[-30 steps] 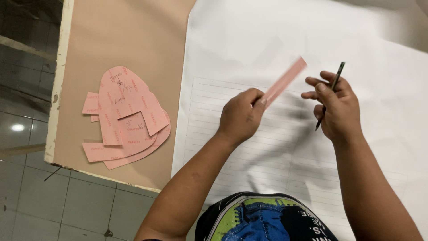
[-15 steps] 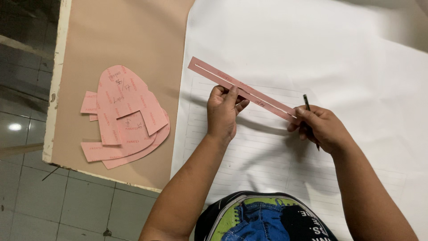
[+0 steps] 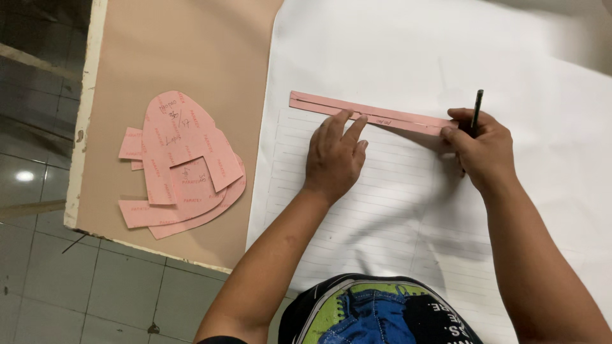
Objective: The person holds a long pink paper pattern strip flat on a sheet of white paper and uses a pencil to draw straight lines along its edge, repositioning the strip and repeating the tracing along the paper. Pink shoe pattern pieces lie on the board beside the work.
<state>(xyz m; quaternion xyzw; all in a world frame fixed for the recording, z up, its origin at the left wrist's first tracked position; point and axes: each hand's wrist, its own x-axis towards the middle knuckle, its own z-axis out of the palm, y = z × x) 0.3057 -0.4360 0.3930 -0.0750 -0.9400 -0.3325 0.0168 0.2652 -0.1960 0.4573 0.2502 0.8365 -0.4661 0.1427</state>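
Pressing: left hand (image 3: 333, 158), fingers spread flat, is holding down pink strip (image 3: 370, 115)
Gripping: right hand (image 3: 479, 148) is closing around dark pencil (image 3: 476, 109), touching strip's right end
Lying: strip is resting on white sheet (image 3: 408, 57)
Sitting nearby: pink pattern pieces (image 3: 182, 162) on tan table (image 3: 191, 51)

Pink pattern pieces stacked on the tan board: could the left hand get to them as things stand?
Probably yes. The left hand presses the pink strip; only bare board and white sheet lie between it and the pattern pieces.

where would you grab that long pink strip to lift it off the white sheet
Probably the free far-left end of the long pink strip: it lies flat, left hand pressing its middle, right hand with pencil covering the other. Pinch from the left.
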